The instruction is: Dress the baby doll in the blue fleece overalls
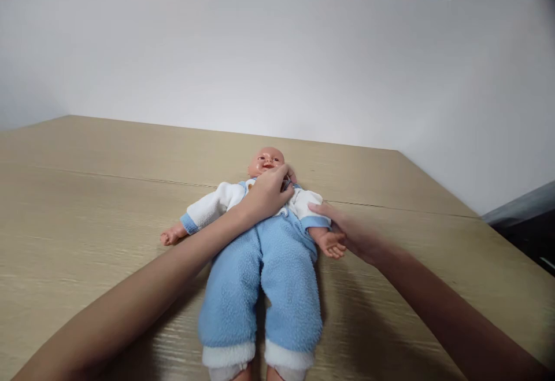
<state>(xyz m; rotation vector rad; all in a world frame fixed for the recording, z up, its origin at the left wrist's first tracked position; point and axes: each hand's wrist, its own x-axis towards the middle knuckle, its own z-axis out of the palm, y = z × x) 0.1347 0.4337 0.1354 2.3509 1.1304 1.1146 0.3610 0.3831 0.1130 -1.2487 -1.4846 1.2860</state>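
Note:
A baby doll (269, 265) lies on its back on the wooden table, head away from me. It wears fuzzy light-blue trousers with white cuffs and a white top with blue trim. My left hand (273, 191) reaches across its chest, with bent fingers closed on the top's collar below the chin. My right hand (347, 232) is at the doll's arm on the right, the thumb over the white sleeve (309, 204) and the other fingers mostly hidden behind the arm. The doll's other arm (208, 213) is stretched out to the left.
The wooden table (108, 207) has a seam running across it. A white wall (243, 57) rises behind its far edge, with an opening along the top. Something dark (526, 230) is beyond the table's right edge.

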